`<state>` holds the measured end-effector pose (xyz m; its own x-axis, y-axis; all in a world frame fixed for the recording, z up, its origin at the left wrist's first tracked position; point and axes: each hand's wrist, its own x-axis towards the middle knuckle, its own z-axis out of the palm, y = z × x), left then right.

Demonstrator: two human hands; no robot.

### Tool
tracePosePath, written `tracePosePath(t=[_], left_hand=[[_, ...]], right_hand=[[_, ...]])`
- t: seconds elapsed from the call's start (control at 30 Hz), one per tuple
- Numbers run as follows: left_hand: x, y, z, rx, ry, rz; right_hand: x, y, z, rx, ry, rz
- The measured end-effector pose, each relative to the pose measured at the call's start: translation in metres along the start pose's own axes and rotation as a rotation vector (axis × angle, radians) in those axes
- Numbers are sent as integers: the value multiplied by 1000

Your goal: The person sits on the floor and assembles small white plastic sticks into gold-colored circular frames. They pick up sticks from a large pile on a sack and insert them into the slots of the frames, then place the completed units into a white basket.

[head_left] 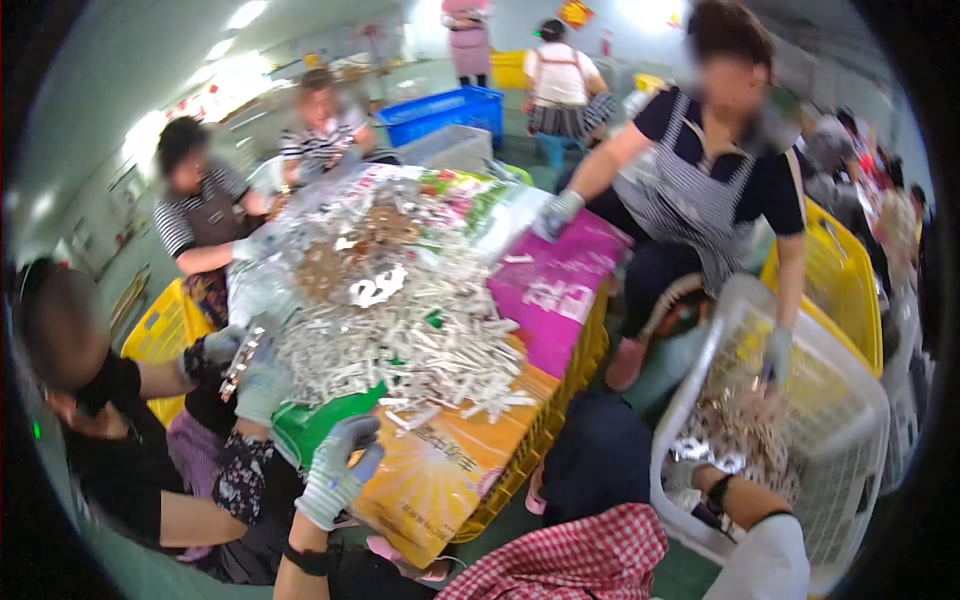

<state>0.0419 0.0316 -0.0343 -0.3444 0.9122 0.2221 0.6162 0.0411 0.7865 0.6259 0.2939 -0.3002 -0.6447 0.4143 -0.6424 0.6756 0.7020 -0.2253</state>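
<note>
- Red-and-white checked cloth [575, 560] over the person's lap lies nearest the head camera, low in the middle of the view.
- Left hand [335, 470], in a grey knit glove, reaches up from the lower edge with the fingers [355, 432] spread wide and holding nothing; they hover over the near corner of the desk, above the green patch and yellow printed sheet [430, 480] that covers it.
- Heap of small white sticks [420, 340] lies just beyond those fingertips, up and to the right, near but seemingly not yet touched; loose sticks trail to the sheet's edge.
- Right hand [690, 475] sits low at the rim of the white plastic basket [860, 440], beside the silvery pieces [735, 430] inside; its fingers are too hidden to tell whether they are spread or closed.
- To do the reach well, judging from this, the left hand should come down flat on the near edge of the heap and rake a small bunch toward the body, keeping clear of the gloved hands of the co-worker [250, 375] at the left, which work close by.
- Yellow crates [550, 420] carry the sheet; another person leans into the basket from the far side.
</note>
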Motion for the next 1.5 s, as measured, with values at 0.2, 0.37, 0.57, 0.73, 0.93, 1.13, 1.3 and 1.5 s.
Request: tracePosePath(t=[0.2,0.37,0.57,0.73,0.93,1.13,1.3,1.5], left_hand=[[0,-19,-11,-76,15,-11],[12,-35,-9,-45,-114,76],[-5,-31,-8,170,-159,120],[-13,-22,-10,310,-156,236],[-19,-44,-15,354,-202,192],[-10,-40,-18,395,-157,188],[-3,-37,-31,445,33,162],[1,-31,-53,193,641,176]], right_hand=[[-83,-49,-194,131,-66,356],[-166,-204,-338,286,447,-30],[-14,-376,-437,-154,467,-678],[188,-434,-454,-559,658,-600],[317,-487,-449,-481,649,-184],[327,-501,-448,-701,833,-163],[278,-496,-475,-516,1266,-297],[161,-464,-444,782,670,-746]])
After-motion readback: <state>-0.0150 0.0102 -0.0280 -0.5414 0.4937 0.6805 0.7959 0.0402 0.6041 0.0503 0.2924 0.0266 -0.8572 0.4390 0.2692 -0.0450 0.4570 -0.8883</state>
